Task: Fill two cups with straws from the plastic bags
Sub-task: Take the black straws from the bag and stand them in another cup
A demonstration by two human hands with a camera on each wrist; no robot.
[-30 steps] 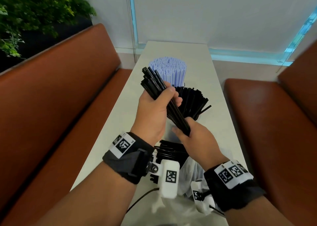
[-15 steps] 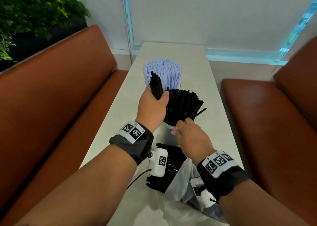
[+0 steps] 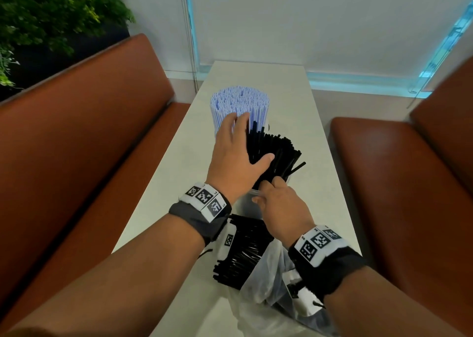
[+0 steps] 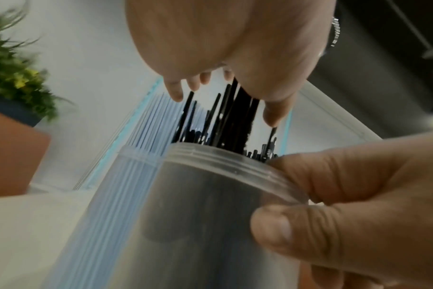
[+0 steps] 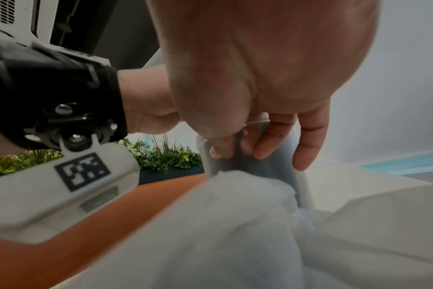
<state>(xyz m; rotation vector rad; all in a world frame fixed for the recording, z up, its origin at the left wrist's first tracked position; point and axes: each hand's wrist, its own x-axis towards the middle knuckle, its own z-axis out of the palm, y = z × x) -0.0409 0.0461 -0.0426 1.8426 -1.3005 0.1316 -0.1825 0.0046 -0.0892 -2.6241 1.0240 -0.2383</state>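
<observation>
Two clear cups stand mid-table. The far cup (image 4: 126, 176) is packed with pale blue straws (image 3: 240, 103). The near cup (image 4: 210, 199) holds black straws (image 3: 277, 149) that fan out to the right. My left hand (image 3: 252, 142) lies over the black straws with straight fingers (image 4: 176, 91), touching their tops and left side. My right hand (image 3: 266, 190) pinches the near cup's rim (image 4: 279, 178) between thumb and fingers (image 5: 223, 148). A plastic bag (image 3: 266, 283) with more black straws (image 3: 238, 254) lies under my wrists.
The narrow white table (image 3: 294, 85) runs away from me between two brown bench seats (image 3: 76, 137) (image 3: 399, 183). A green plant (image 3: 46, 14) stands behind the left bench. A wall with a blue-lit strip closes the far end.
My left hand lowered its bundle of black straws into the near cup and let go, fingers now straight. My right hand left the bundle's lower end and took the cup's rim.
</observation>
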